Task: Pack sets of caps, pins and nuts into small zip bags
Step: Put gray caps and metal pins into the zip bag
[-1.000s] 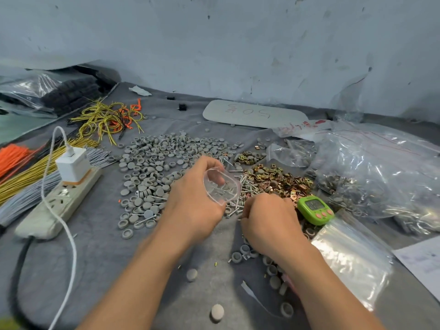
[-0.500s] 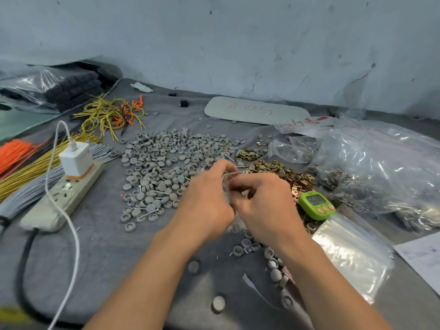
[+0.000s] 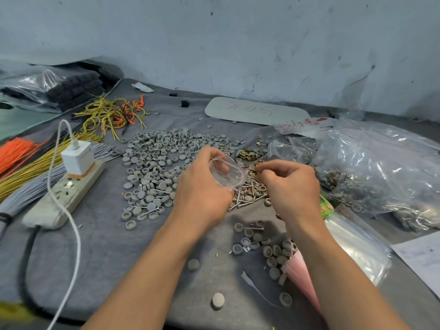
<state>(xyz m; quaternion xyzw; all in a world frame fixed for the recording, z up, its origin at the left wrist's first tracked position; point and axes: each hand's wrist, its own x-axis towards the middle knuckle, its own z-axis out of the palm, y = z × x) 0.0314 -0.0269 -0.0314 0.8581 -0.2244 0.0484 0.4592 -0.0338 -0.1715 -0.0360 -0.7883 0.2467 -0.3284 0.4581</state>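
One bag (image 3: 227,173), gripped in my left fingers (image 3: 209,154), opens rightward; my right fingers (image 3: 273,167), just beside, pinch perhaps a nut.

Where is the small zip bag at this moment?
Head view, centre: the left hand holds the small zip bag over the pins, just left of the right hand.

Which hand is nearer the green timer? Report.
Right. The right hand is left of the green timer, partly covering it; the left hand, gripping a zip bag, is farther left.
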